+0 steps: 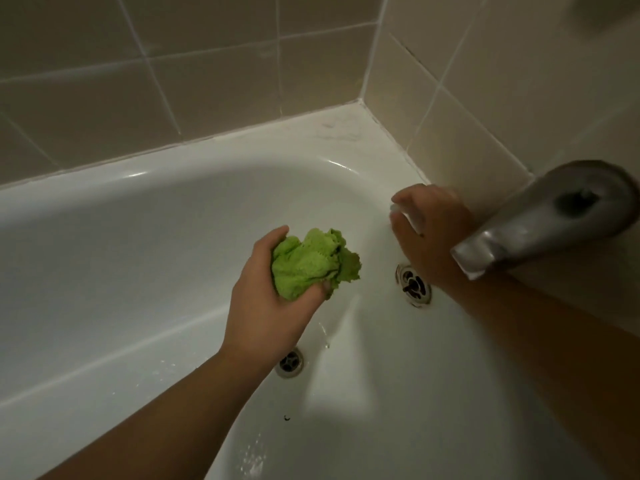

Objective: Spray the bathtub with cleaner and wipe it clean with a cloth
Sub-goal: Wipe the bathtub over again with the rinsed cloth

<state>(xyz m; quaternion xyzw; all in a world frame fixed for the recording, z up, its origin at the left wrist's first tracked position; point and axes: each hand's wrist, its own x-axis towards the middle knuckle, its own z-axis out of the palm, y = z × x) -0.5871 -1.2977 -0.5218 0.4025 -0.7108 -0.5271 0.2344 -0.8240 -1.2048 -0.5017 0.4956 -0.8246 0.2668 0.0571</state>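
Right, the big white bathtub point(145, 237) fills the view, its far rim running under the tiled wall point(214, 77) to the far right corner, with droplets speckling the near slope. A grey tap spout point(540, 223) juts in over the right end, above the right forearm.

The left hand point(266, 306) hovers over the middle of the basin, fingers and thumb curled around a bunched green cloth point(311, 265), balled up tight, I'd say so it's ready to scrub once the cleaner is down. It isn't touching the tub yet.

The right hand point(429, 230) reaches toward the far right corner, fingers bent around something pale and partly see-through; that looks like the spray bottle point(403, 214), though only a sliver shows. It seems aimed at the end wall, so spraying looks like the step in hand.

Just below that wrist sits a round metal overflow fitting point(414, 284), and down on the floor of the tub, partly hidden by the left wrist, is the drain point(290, 365).
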